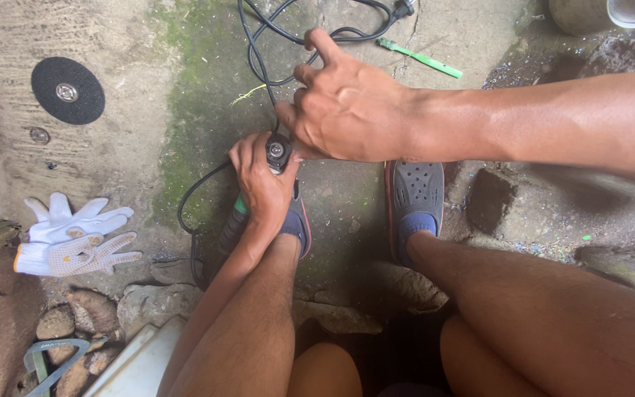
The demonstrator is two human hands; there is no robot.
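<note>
Angle grinder: clenched in left hand, spindle up, steadied for access. Right hand: fingers spread, thumb side touching spindle. Cutting disc, white gloves: set aside, well left of both hands.

Head view under soft, diffuse daylight with no hard-edged shadows. The concrete floor reads evenly bright at upper left, while the lower centre between the legs falls into deep shadow. A mild sheen lies along the right forearm and on the back of the right hand, suggesting light from above. The white gloves sit close to overexposure yet keep their texture. Focus is sharp across the middle; the corners soften slightly. Wide-angle distortion stretches the thighs and forearms towards the lower and right edges. No motion blur is evident.
</note>
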